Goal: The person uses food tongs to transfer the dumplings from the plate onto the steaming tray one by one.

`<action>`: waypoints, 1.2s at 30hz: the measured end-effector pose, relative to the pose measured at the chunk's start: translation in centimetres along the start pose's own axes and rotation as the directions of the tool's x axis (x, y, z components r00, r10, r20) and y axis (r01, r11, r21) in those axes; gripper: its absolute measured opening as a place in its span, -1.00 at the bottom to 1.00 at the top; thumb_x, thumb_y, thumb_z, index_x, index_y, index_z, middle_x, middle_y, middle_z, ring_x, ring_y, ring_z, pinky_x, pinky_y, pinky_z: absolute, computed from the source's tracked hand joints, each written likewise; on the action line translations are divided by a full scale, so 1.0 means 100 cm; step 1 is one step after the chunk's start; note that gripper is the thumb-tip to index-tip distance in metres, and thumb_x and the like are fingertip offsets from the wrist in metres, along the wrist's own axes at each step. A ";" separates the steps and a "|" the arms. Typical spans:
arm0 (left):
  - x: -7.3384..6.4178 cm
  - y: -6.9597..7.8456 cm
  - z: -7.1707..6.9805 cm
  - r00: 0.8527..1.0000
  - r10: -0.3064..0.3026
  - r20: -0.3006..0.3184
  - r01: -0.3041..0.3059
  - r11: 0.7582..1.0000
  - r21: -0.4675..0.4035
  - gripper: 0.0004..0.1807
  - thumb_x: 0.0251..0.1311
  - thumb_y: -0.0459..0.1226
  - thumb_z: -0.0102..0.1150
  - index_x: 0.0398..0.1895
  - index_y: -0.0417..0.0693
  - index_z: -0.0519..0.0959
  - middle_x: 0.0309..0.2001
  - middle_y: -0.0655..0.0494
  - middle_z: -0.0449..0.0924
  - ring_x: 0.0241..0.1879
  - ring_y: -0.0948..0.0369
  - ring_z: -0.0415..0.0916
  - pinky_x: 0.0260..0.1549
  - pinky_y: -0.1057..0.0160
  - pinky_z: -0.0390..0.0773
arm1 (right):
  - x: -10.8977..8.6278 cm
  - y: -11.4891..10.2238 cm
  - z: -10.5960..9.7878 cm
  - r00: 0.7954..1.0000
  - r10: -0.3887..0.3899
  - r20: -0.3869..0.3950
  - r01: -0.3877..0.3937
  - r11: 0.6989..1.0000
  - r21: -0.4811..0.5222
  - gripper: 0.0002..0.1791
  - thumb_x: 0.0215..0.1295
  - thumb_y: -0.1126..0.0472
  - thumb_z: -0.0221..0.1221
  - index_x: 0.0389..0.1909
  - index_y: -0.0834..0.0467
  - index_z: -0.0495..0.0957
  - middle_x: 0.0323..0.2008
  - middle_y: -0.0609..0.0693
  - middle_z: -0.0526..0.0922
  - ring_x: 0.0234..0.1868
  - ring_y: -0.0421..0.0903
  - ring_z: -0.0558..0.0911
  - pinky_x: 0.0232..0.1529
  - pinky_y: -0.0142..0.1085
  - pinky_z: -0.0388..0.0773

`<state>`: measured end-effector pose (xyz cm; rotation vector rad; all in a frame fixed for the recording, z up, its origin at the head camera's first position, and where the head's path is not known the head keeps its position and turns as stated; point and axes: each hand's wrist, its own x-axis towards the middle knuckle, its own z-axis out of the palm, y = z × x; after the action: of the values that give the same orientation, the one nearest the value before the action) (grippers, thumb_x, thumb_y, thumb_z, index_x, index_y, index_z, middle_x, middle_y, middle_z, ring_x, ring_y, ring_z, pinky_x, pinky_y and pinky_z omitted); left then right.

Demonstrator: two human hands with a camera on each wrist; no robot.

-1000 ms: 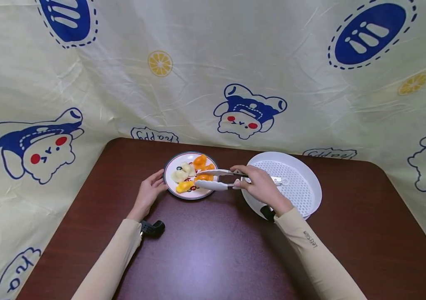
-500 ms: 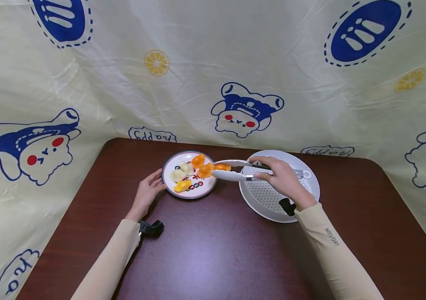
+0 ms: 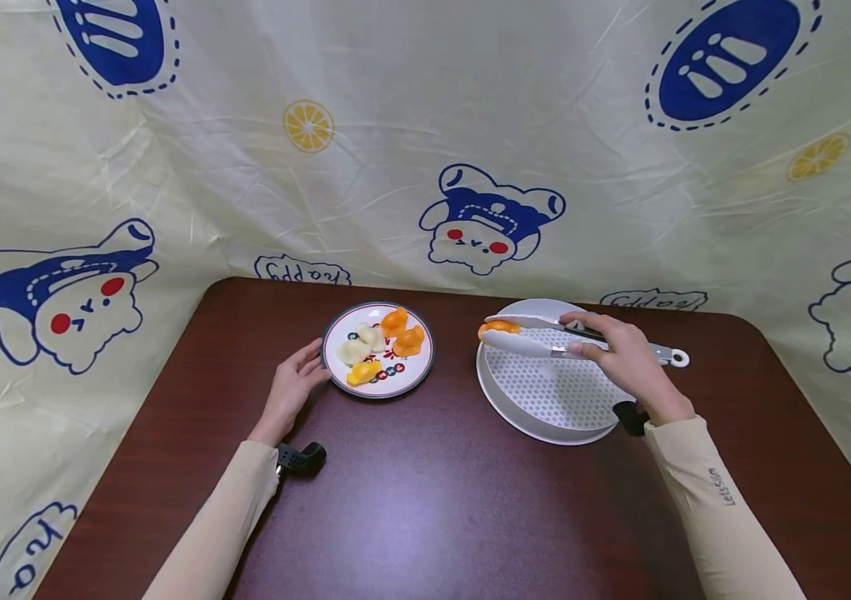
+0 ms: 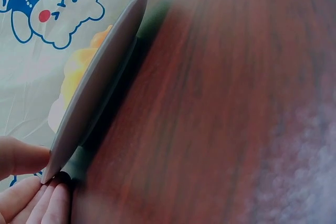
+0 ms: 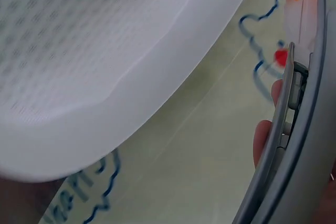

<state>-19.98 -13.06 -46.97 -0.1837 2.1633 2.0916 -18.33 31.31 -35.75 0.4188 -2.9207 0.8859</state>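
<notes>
My left hand (image 3: 293, 385) pinches the near-left rim of a round white plate (image 3: 412, 372) with a dark edge, thumb above and fingers below in the left wrist view. Two orange dumplings (image 3: 407, 341), a yellow dumpling (image 3: 363, 372) and pale dumplings (image 3: 354, 351) lie on it. My right hand (image 3: 626, 360) grips metal tongs (image 3: 521, 343) with pale tips. Between the tips is another orange dumpling (image 3: 498, 328), over the left edge of a white round steamer basket (image 3: 545, 400) with a perforated bottom. In the right wrist view the tongs (image 5: 286, 145) rise beside the basket wall.
The dark brown table (image 3: 410, 492) stretches in front of the plate and basket, with a gap between those two. A pale printed cloth (image 3: 380, 208) hangs behind the table's far edge. Black straps (image 3: 303, 459) sit on both wrists.
My right hand has moved right with the tongs, lifting an orange dumpling off the plate and carrying it to the basket's left edge. My left hand stays at the plate.
</notes>
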 end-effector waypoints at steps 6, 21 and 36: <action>-0.001 0.000 0.000 1.000 0.001 0.003 -0.001 1.000 -0.001 -0.34 0.25 -0.48 0.07 0.43 -0.26 0.16 0.41 -0.23 0.10 0.35 -0.01 0.16 0.21 0.15 0.29 | -0.014 0.025 -0.016 0.996 0.066 -0.054 -0.068 0.997 -0.033 -0.57 0.24 0.33 0.22 0.15 0.24 0.47 0.12 0.36 0.47 0.11 0.29 0.39 0.06 0.24 0.28; 0.000 -0.005 -0.001 1.000 0.010 0.009 -0.010 1.000 0.023 -0.34 0.25 -0.48 0.07 0.43 -0.24 0.17 0.40 -0.20 0.12 0.34 0.02 0.19 0.19 0.16 0.33 | -0.034 0.068 -0.029 0.981 0.181 -0.074 -0.188 0.977 -0.099 -0.58 0.30 0.28 0.17 0.17 0.27 0.42 0.01 0.41 0.46 -0.18 0.22 0.37 -0.26 0.00 0.33; -0.002 -0.002 0.000 0.999 0.028 0.016 -0.028 1.000 -0.001 -0.35 0.26 -0.50 0.06 0.42 -0.31 0.15 0.40 -0.24 0.11 0.34 -0.01 0.18 0.19 0.17 0.32 | -0.028 0.087 -0.025 0.982 0.189 -0.021 -0.190 0.969 -0.157 -0.51 0.25 0.27 0.20 0.18 0.31 0.36 -0.02 0.45 0.45 -0.18 0.27 0.39 -0.21 0.16 0.34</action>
<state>-19.76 -13.02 -47.13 -0.1370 2.1682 2.1013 -18.07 40.29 -38.72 0.1274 -3.0347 0.6639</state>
